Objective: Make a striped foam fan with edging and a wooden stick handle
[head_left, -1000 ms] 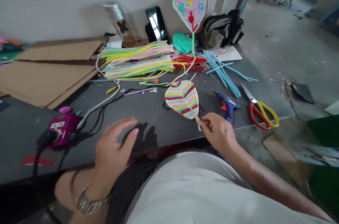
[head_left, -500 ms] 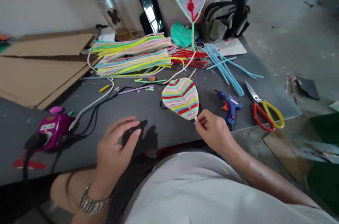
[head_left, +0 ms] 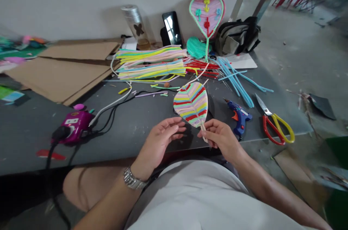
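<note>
My right hand [head_left: 220, 138] pinches the pale stem of a leaf shape woven from striped multicoloured pipe cleaners [head_left: 191, 104], holding it up over the table's front edge. My left hand [head_left: 159, 143] is raised and open, its fingertips just below the leaf's lower left edge, with no clear contact. A blue and orange hot glue gun [head_left: 238, 115] lies to the right of my right hand. Bundled pipe cleaners [head_left: 150, 64] lie beyond the leaf.
The dark work table [head_left: 136, 128] holds red-handled scissors [head_left: 273, 128], a magenta device with cables [head_left: 73, 124], loose blue pipe cleaners [head_left: 233, 81], and a heart-shaped pipe-cleaner piece [head_left: 206, 16]. Cardboard sheets [head_left: 59, 77] lie at left. A bag [head_left: 236, 37] stands by the wall.
My left hand has moved up from the table toward the leaf. My right hand has lifted the leaf nearer me, and the view has shifted slightly.
</note>
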Action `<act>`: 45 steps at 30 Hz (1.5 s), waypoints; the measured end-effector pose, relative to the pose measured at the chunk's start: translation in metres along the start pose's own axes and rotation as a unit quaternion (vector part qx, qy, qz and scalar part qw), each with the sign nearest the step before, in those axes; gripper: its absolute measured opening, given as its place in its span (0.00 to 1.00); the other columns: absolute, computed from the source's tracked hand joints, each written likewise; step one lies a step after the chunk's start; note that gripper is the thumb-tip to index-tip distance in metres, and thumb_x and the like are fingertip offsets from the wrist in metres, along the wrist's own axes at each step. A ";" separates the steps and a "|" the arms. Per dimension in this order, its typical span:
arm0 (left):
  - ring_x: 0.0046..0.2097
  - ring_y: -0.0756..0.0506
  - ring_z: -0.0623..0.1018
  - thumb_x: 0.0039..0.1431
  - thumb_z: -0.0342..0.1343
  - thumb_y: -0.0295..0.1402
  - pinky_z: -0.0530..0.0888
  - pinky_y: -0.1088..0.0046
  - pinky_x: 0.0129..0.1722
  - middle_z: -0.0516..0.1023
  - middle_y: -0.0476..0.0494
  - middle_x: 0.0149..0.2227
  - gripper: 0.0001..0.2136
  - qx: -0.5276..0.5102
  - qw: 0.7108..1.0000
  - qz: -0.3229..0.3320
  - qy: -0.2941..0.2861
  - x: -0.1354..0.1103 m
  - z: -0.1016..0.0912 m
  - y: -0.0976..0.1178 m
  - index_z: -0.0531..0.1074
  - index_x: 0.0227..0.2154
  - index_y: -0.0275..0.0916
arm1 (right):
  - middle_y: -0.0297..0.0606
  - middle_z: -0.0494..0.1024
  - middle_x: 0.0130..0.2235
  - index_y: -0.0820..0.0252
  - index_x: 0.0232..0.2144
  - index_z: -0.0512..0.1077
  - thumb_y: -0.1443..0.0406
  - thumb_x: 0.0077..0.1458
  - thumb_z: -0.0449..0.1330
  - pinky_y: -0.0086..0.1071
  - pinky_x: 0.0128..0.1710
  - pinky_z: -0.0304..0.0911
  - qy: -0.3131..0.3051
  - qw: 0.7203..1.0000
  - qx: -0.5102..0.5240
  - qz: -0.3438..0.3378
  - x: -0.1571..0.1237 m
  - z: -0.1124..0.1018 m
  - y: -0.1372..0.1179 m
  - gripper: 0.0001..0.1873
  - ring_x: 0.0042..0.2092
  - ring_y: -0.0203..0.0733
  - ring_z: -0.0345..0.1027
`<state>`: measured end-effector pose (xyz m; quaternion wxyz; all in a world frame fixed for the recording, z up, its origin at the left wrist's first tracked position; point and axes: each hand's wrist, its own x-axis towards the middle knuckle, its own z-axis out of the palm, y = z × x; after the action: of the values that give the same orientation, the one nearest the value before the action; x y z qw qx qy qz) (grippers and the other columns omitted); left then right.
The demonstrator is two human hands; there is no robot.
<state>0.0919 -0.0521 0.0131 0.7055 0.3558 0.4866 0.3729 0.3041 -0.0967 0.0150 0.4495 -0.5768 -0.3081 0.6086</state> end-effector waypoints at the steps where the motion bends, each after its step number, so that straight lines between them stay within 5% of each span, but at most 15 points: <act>1: 0.40 0.44 0.84 0.50 0.72 0.43 0.79 0.71 0.39 0.86 0.39 0.41 0.19 0.026 0.999 0.034 0.019 0.001 -0.003 0.004 0.82 0.41 0.37 | 0.36 0.82 0.27 0.60 0.30 0.72 0.53 0.41 0.76 0.26 0.19 0.48 -0.005 1.000 0.004 -0.007 -0.001 0.000 0.001 0.22 0.20 0.28 0.57; 7: 0.29 0.52 0.77 0.55 0.69 0.44 0.71 0.77 0.30 0.82 0.46 0.32 0.14 0.093 0.952 0.229 0.178 0.016 -0.041 0.035 0.80 0.32 0.37 | 0.37 0.82 0.28 0.60 0.32 0.75 0.54 0.46 0.76 0.26 0.20 0.46 -0.040 0.998 0.014 -0.035 -0.006 -0.006 0.003 0.20 0.21 0.27 0.55; 12: 0.30 0.51 0.79 0.55 0.68 0.51 0.78 0.70 0.35 0.82 0.41 0.52 0.25 0.057 0.977 0.194 0.067 0.043 -0.029 0.037 0.78 0.49 0.40 | 0.37 0.82 0.29 0.60 0.33 0.75 0.55 0.49 0.76 0.27 0.21 0.46 -0.038 0.998 0.015 -0.056 -0.011 -0.008 -0.005 0.18 0.23 0.28 0.55; 16: 0.31 0.47 0.80 0.56 0.65 0.56 0.78 0.68 0.36 0.83 0.43 0.36 0.23 0.088 0.982 0.145 -0.089 0.050 -0.006 0.030 0.80 0.38 0.38 | 0.37 0.81 0.29 0.58 0.33 0.75 0.56 0.49 0.76 0.27 0.21 0.47 -0.014 0.997 0.014 -0.071 -0.018 -0.015 -0.014 0.18 0.23 0.30 0.56; 18: 0.29 0.48 0.77 0.56 0.65 0.51 0.75 0.71 0.33 0.79 0.46 0.28 0.19 0.169 0.970 0.151 -0.087 0.046 -0.010 0.036 0.81 0.33 0.38 | 0.38 0.81 0.29 0.58 0.33 0.75 0.57 0.48 0.76 0.28 0.21 0.47 0.011 0.997 0.010 -0.079 -0.021 -0.022 -0.019 0.17 0.23 0.31 0.56; 20: 0.27 0.48 0.74 0.58 0.63 0.47 0.72 0.71 0.31 0.76 0.48 0.24 0.15 0.261 0.949 0.175 -0.016 0.040 -0.032 0.049 0.83 0.32 0.39 | 0.38 0.81 0.30 0.57 0.33 0.76 0.58 0.48 0.76 0.29 0.21 0.47 0.041 0.995 0.005 -0.095 -0.023 -0.030 -0.024 0.16 0.24 0.31 0.56; 22: 0.29 0.46 0.74 0.59 0.61 0.45 0.72 0.69 0.33 0.75 0.48 0.25 0.14 0.335 0.915 0.202 0.101 0.033 -0.067 0.066 0.83 0.35 0.39 | 0.38 0.81 0.30 0.56 0.33 0.76 0.59 0.48 0.76 0.29 0.21 0.47 0.068 0.991 0.004 -0.115 -0.024 -0.038 -0.029 0.14 0.24 0.32 0.56; 24: 0.33 0.42 0.77 0.59 0.60 0.43 0.74 0.63 0.40 0.77 0.46 0.27 0.14 0.427 0.839 0.227 0.250 0.026 -0.105 0.082 0.83 0.36 0.37 | 0.37 0.81 0.30 0.56 0.32 0.76 0.60 0.48 0.76 0.29 0.21 0.48 0.088 0.987 0.008 -0.130 -0.023 -0.044 -0.032 0.13 0.23 0.32 0.56; 27: 0.52 0.31 0.77 0.59 0.59 0.35 0.68 0.47 0.59 0.82 0.36 0.44 0.15 0.587 0.686 0.261 0.341 0.019 -0.134 0.091 0.82 0.47 0.37 | 0.37 0.81 0.30 0.55 0.31 0.76 0.60 0.47 0.76 0.28 0.20 0.47 0.103 0.985 0.016 -0.136 -0.019 -0.049 -0.033 0.13 0.23 0.30 0.56; 28: 0.54 0.30 0.76 0.60 0.59 0.36 0.67 0.46 0.60 0.81 0.35 0.47 0.16 0.601 0.676 0.272 0.328 0.018 -0.131 0.087 0.81 0.49 0.37 | 0.37 0.81 0.30 0.56 0.31 0.76 0.60 0.47 0.76 0.28 0.20 0.47 0.104 0.985 0.019 -0.135 -0.017 -0.048 -0.033 0.13 0.23 0.30 0.56; 32: 0.51 0.34 0.78 0.62 0.63 0.41 0.70 0.57 0.55 0.82 0.36 0.48 0.14 0.582 0.749 0.285 0.134 0.035 -0.075 0.050 0.81 0.46 0.41 | 0.37 0.81 0.30 0.56 0.31 0.76 0.61 0.46 0.76 0.28 0.20 0.45 0.100 0.986 0.030 -0.133 -0.015 -0.042 -0.031 0.14 0.22 0.29 0.56; 35: 0.50 0.34 0.77 0.58 0.69 0.41 0.70 0.58 0.50 0.81 0.36 0.45 0.13 0.615 0.747 0.230 0.101 0.058 -0.031 0.024 0.81 0.42 0.41 | 0.37 0.81 0.29 0.56 0.31 0.76 0.61 0.46 0.75 0.28 0.20 0.46 0.098 0.986 0.030 -0.134 -0.021 -0.040 -0.031 0.13 0.22 0.30 0.56; 37: 0.47 0.36 0.78 0.59 0.68 0.37 0.69 0.60 0.47 0.82 0.38 0.41 0.07 0.622 0.749 0.213 0.089 0.071 -0.020 0.018 0.80 0.37 0.41 | 0.37 0.80 0.29 0.56 0.31 0.75 0.61 0.46 0.75 0.28 0.21 0.47 0.100 0.986 0.024 -0.131 -0.025 -0.043 -0.031 0.13 0.23 0.30 0.56; 42: 0.38 0.42 0.77 0.62 0.61 0.35 0.68 0.67 0.39 0.81 0.42 0.35 0.06 0.609 0.760 0.222 0.044 0.081 -0.052 0.040 0.78 0.31 0.41 | 0.36 0.80 0.29 0.55 0.31 0.75 0.61 0.46 0.75 0.29 0.20 0.47 0.107 0.986 0.024 -0.126 -0.026 -0.053 -0.025 0.13 0.23 0.31 0.55; 45: 0.37 0.44 0.76 0.65 0.56 0.37 0.70 0.69 0.40 0.81 0.42 0.36 0.10 0.612 0.756 0.182 0.144 0.068 -0.094 0.080 0.77 0.34 0.36 | 0.36 0.80 0.29 0.56 0.31 0.76 0.61 0.47 0.75 0.29 0.20 0.47 0.112 0.985 0.038 -0.125 -0.022 -0.055 -0.022 0.12 0.22 0.30 0.55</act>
<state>0.0054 0.0577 0.0277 0.1777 0.7357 0.6328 0.1635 0.3608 -0.1153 0.0360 0.5751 -0.5807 -0.3019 0.4908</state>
